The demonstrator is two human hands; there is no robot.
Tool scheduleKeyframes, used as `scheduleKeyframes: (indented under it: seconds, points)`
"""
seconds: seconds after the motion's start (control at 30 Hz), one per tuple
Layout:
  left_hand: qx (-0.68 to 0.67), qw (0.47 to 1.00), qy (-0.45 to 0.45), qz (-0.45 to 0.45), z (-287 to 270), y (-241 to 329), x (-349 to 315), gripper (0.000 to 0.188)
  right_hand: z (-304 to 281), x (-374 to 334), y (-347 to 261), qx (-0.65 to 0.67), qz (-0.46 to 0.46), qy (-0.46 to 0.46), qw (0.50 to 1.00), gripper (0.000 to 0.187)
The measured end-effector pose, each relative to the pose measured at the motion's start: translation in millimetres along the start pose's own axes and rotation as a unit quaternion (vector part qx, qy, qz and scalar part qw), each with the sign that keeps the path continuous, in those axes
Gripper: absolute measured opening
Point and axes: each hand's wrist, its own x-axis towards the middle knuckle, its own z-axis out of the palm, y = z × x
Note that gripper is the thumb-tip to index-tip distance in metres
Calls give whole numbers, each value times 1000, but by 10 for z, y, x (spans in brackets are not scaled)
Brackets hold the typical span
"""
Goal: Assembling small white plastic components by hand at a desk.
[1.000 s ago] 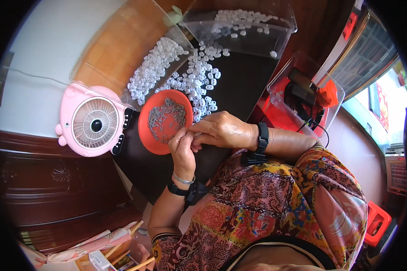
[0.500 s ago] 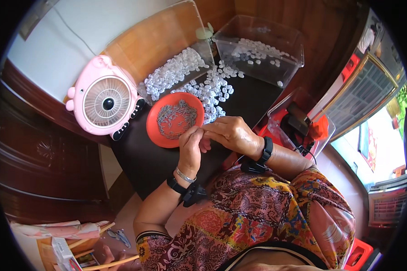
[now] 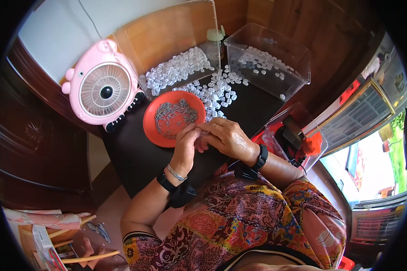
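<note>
My left hand [image 3: 185, 147] and my right hand [image 3: 230, 137] meet at the near right rim of a red plate [image 3: 148, 118]. Both have their fingers closed and pressed together at the tips. Whatever small piece they pinch is hidden by the fingers. Small grey metal pins [image 3: 169, 115] lie scattered in the plate, mostly along its far and left side. Just beyond my right hand lies a spread of small white oval plastic pieces [image 3: 215, 92] with holes in them.
A pink animal-shaped fan [image 3: 105, 90] stands left of the plate. Behind are a heap of white pieces [image 3: 178, 67] by a clear upright panel and a clear plastic bin [image 3: 276, 86] holding more. A clear box [image 3: 319, 156] with black and orange things sits at the right.
The view has shifted slightly, so the table things appear moved. My hands stay together by the plate, with the right hand's fingers bent a little more over the left's.
</note>
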Motion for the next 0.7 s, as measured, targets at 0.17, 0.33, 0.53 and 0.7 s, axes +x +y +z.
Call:
scheduleKeyframes:
  seconds: [0.17,0.33,0.53,0.7]
  points:
    - [25,999,-17,37,-10,46,31,18,-45,81,39,16,-26,0,1000,35]
    - [27,998,21,59,40,99,-24,17,-46,118,54,62,-3,4,998,34]
    - [39,995,30,92,50,96,-38,21,20,93,118,88,-1,31,996,35]
    - [72,991,34,104,38,115,-43,22,32,95,142,129,1,30,991,31]
